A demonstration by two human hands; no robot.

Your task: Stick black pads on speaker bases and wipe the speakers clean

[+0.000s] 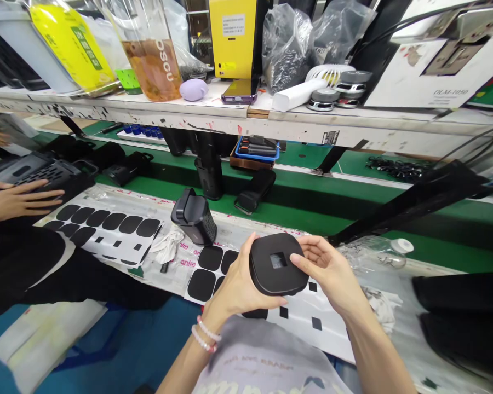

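Observation:
Both my hands hold a black rounded-square speaker body end-on, its face showing a small square opening. My left hand wraps its left side and underside, fingers closed round it. My right hand grips the right side, thumb pressed on the face near the opening. Under my hands lies a white backing sheet with black rounded-square pads and small black squares. Another black speaker stands upright just beyond the sheet.
A second pad sheet lies to the left, where a co-worker's hand rests on a black grille part. A green conveyor belt carries black parts. Above it, a shelf holds bags, a yellow box, a phone and speaker drivers.

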